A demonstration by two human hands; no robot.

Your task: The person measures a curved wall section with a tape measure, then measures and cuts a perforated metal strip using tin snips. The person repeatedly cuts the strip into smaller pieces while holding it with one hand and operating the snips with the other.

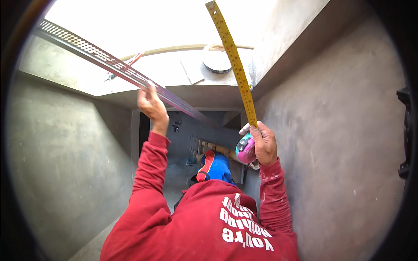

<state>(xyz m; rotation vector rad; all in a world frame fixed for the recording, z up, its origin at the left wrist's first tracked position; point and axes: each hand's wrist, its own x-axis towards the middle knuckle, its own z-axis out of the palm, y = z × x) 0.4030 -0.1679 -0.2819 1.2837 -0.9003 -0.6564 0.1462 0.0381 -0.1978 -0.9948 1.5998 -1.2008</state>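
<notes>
My left hand (153,108) is closed on a long perforated metal strip (111,65), gripping it near the middle. The strip slopes from the upper left down toward the center, and its lower end is blurred. In my right hand (265,145) is a tape measure (247,150) with a pink and teal case. Its yellow blade (235,61) stands pulled out, rising up and slightly left, with the free end in the air. The thumb of that hand rests by the blade where it leaves the case. Blade and strip do not touch.
On the bright ledge (165,71) ahead lie a round white container with a dark rim (217,65), a red-handled tool (134,59) and a flat pale piece (191,71). Grey plastered walls (65,152) flank me. Below is a wooden ladder (217,149), beyond my blue clothing.
</notes>
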